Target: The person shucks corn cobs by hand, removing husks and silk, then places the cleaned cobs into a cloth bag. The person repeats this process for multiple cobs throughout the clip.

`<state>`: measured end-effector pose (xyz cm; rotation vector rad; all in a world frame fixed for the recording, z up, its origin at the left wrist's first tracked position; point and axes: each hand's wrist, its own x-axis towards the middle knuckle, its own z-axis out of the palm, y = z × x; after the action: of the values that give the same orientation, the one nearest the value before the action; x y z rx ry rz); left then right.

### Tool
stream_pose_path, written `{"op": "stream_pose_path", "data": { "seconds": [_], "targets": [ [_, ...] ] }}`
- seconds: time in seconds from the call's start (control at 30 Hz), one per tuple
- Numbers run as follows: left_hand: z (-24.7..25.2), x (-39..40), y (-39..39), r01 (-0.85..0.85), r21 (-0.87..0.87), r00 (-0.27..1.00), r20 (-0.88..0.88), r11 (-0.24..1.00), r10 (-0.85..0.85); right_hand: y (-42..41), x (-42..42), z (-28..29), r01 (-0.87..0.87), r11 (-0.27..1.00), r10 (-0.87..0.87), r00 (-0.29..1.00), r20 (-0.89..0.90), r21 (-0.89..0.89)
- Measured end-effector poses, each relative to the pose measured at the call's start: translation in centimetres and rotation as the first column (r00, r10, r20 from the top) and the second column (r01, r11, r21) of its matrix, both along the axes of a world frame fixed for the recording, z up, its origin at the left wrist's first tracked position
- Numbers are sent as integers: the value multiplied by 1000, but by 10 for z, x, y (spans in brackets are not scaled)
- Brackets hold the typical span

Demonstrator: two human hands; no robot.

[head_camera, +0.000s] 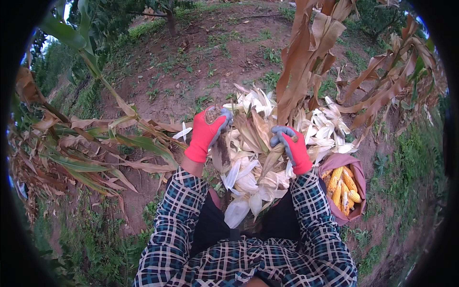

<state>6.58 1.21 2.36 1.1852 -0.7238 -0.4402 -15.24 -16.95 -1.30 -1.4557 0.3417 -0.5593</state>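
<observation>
My left hand (pixel 211 127), in a red glove with a grey palm, is closed around a brown, fibrous clump of dried plant matter (pixel 214 114). Below it hangs a dark-stained husk (pixel 221 152); whether the two are joined cannot be told. My right hand (pixel 289 145), gloved alike, has its fingers curled on a dry tan corn husk (pixel 271 159). Between the hands are brownish husk leaves (pixel 256 131); any ear inside them is hidden. Pale loose husks (pixel 247 175) are heaped beneath both hands, in front of my legs.
A reddish fabric sack (pixel 358 172) at my right holds several husked yellow corn ears (pixel 342 186). Dry cornstalks lean in at left (pixel 143 123) and rise at right (pixel 304 53). More pale husks (pixel 324 129) lie beyond my right hand. Bare soil (pixel 229 71) with weeds stretches ahead.
</observation>
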Motion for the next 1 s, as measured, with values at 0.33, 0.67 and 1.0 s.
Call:
{"op": "stream_pose_path", "data": {
  "seconds": [0.33, 0.67, 1.0],
  "targets": [
    [16, 46, 51, -203, 206, 970, -90, 957, 226, -89, -2, -26, 171, 985, -142, 845, -515, 8],
    [22, 28, 25, 134, -213, 872, -439, 968, -217, -39, 69, -21, 98, 931, -77, 994, -72, 351],
    [11, 30, 14, 154, -236, 831, -494, 960, -255, 56, 64, 7, -513, 839, 544, 784, -300, 181]
  ]
}}
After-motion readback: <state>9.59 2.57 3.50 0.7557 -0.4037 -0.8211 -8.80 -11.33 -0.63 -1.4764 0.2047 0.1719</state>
